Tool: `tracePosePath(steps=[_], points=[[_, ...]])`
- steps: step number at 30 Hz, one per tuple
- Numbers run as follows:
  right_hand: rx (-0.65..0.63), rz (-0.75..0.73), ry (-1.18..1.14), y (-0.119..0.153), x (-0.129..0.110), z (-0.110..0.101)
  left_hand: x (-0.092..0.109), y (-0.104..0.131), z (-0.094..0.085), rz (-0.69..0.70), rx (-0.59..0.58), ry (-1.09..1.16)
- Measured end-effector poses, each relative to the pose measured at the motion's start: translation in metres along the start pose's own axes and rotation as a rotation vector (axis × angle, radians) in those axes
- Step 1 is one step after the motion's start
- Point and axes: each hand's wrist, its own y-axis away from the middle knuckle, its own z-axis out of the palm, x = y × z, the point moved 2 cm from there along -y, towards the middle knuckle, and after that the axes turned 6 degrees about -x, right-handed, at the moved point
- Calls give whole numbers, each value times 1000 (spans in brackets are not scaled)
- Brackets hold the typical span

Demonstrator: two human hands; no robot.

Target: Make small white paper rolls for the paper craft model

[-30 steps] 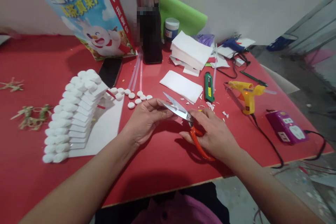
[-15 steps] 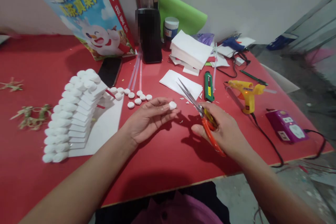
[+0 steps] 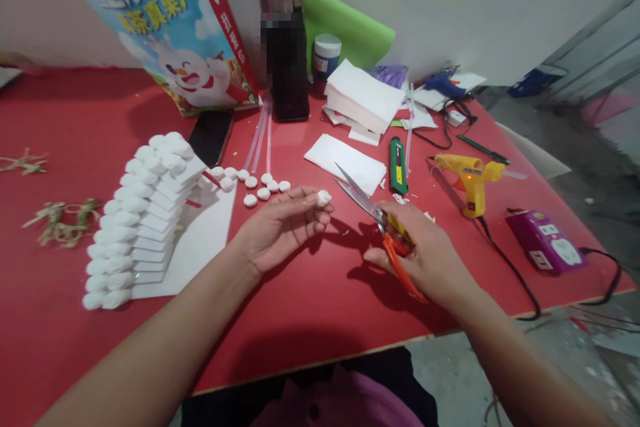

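Note:
Between the thumb and fingers of my left hand [image 3: 287, 227] is a small white rounded piece [image 3: 324, 198], like a wad of paper or foam. My right hand [image 3: 420, 247] grips a pair of scissors [image 3: 393, 240] with orange and yellow handles. Their blades are partly spread and point up and left, close to the white piece but apart from it. Left of my left hand lie several similar white rounded pieces [image 3: 263, 194]. Farther left, a curved stepped structure [image 3: 155, 233] of folded white card, topped with rows of white rounded pieces, rests on a white sheet [image 3: 200, 240].
Behind the scissors are a white paper stack [image 3: 367, 97], a smaller stack [image 3: 345, 160] and a green cutter [image 3: 398, 167]. A yellow glue gun [image 3: 473, 180] and purple power socket [image 3: 545, 240] stand right, with cords. A dark phone [image 3: 213, 137] lies near the printed bag [image 3: 190, 47].
The white piece in my left hand has turned and shifted slightly left. The scissor blades are spread wider, and new white scraps lie near the cutter and my right hand.

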Motion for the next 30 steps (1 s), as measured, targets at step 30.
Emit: tracePosePath(steps=[30], points=[[46, -46, 371, -7, -15, 15, -4, 2, 1, -122, -34, -29]])
